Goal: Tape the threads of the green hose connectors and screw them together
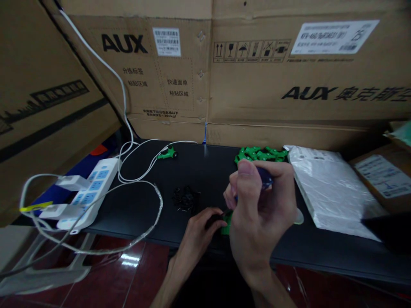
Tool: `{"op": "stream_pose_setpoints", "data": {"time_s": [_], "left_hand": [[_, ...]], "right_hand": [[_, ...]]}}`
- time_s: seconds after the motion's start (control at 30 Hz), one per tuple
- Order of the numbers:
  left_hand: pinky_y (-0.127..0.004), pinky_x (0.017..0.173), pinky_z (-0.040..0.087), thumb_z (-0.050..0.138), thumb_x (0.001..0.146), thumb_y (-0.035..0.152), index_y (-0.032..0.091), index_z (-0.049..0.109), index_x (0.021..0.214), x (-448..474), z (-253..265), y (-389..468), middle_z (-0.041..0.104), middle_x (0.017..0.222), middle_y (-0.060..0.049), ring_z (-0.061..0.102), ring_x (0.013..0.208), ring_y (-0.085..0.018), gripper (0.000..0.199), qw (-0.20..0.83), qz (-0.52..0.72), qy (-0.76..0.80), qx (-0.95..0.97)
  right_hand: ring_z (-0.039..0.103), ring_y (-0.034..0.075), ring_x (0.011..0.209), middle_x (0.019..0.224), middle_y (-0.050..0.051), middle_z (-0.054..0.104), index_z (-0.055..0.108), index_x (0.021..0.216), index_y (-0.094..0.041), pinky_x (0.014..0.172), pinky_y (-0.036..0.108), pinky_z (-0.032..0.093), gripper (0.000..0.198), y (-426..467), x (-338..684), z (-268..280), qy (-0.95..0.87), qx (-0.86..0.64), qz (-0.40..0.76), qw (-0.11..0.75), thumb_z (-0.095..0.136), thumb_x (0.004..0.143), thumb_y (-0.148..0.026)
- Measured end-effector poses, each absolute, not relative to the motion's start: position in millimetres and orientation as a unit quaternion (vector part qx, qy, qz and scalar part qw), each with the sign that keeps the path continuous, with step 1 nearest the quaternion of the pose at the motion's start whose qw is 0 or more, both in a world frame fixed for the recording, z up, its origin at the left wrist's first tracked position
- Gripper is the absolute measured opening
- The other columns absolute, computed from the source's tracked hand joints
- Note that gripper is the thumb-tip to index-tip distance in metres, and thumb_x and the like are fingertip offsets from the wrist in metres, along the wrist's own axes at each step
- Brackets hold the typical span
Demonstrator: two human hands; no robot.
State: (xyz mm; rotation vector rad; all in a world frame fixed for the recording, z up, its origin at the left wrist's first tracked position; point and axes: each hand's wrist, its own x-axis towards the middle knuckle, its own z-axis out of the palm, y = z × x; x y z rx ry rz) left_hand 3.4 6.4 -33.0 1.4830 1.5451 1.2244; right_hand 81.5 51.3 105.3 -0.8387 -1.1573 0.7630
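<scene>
My right hand [261, 214] is closed round the dark blue handle [265, 177] of a tool that resembles a screwdriver; its tip is hidden behind the hand. Just left of it, near the table's front edge, my left hand [205, 222] pinches a small black part against a green plastic piece [226, 226]. My right hand covers much of that piece. A pile of small black parts [185, 199] lies beyond my left hand. Farther back, several green plastic pieces [260, 154] with black bits are heaped behind my right hand.
A white power strip [93, 192] with plugs and looping white cables [160, 205] occupies the left. One green piece [167, 152] lies by the cables. On the right are a white plastic package [327, 188] and a carton [382, 175]. Large cardboard boxes [180, 94] wall the back.
</scene>
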Motion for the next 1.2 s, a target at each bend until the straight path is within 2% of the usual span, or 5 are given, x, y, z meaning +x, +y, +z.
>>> {"op": "stream_pose_setpoints", "data": {"time_s": [0.17, 0.37, 0.67, 0.87, 1.2], "left_hand": [[-0.028, 0.084, 0.058, 0.06, 0.096, 0.022, 0.019, 0.076, 0.107, -0.6, -36.6, 6.4, 0.079, 0.106, -0.006, 0.074, 0.093, -0.023, 0.019, 0.387, 0.452, 0.557, 0.579], [-0.029, 0.09, 0.055, 0.061, 0.098, 0.021, 0.021, 0.074, 0.107, 1.0, -44.4, 6.5, 0.078, 0.106, -0.004, 0.073, 0.097, -0.021, 0.016, 0.392, 0.453, 0.56, 0.573], [-0.024, 0.088, 0.053, 0.063, 0.098, 0.019, 0.019, 0.072, 0.105, 0.2, -37.9, 6.5, 0.077, 0.107, -0.003, 0.071, 0.095, -0.017, 0.012, 0.411, 0.455, 0.547, 0.571], [-0.022, 0.082, 0.054, 0.068, 0.093, 0.015, 0.022, 0.067, 0.117, 0.9, -43.0, 5.8, 0.077, 0.107, -0.001, 0.072, 0.089, -0.016, 0.025, 0.413, 0.446, 0.57, 0.553], [-0.022, 0.08, 0.053, 0.063, 0.094, 0.013, 0.024, 0.067, 0.116, 0.1, -41.8, 5.0, 0.077, 0.106, 0.001, 0.07, 0.082, -0.014, 0.025, 0.418, 0.427, 0.587, 0.547]], "right_hand": [[0.034, 0.009, 0.048, 0.063, -0.006, 0.042, 0.057, 0.086, -0.025, 0.042, 0.025, 0.025, 0.019, 66.5, 93.1, 97.6, -0.529, -0.241, 0.494, 0.647, 0.065, 0.099, -0.037], [0.033, 0.007, 0.046, 0.062, -0.008, 0.045, 0.056, 0.101, -0.023, 0.041, 0.018, 0.024, 0.013, 103.9, 102.7, 99.7, -0.519, 0.082, 0.788, 0.322, 0.064, 0.094, -0.031], [0.051, 0.009, 0.066, 0.08, -0.001, 0.056, 0.068, 0.095, -0.022, 0.057, 0.022, 0.042, 0.018, 75.0, 98.6, 115.5, -0.519, -0.215, 0.568, 0.601, 0.06, 0.103, -0.035], [0.017, 0.005, 0.039, 0.054, -0.01, 0.034, 0.058, 0.087, -0.024, 0.037, 0.017, 0.019, 0.027, 93.7, 103.0, 111.2, -0.519, 0.007, 0.732, 0.441, 0.058, 0.1, -0.048], [0.046, 0.011, 0.056, 0.073, -0.002, 0.05, 0.066, 0.094, -0.024, 0.048, 0.024, 0.042, 0.021, 101.9, 115.6, 106.4, -0.546, 0.024, 0.711, 0.442, 0.056, 0.102, -0.04]]}}
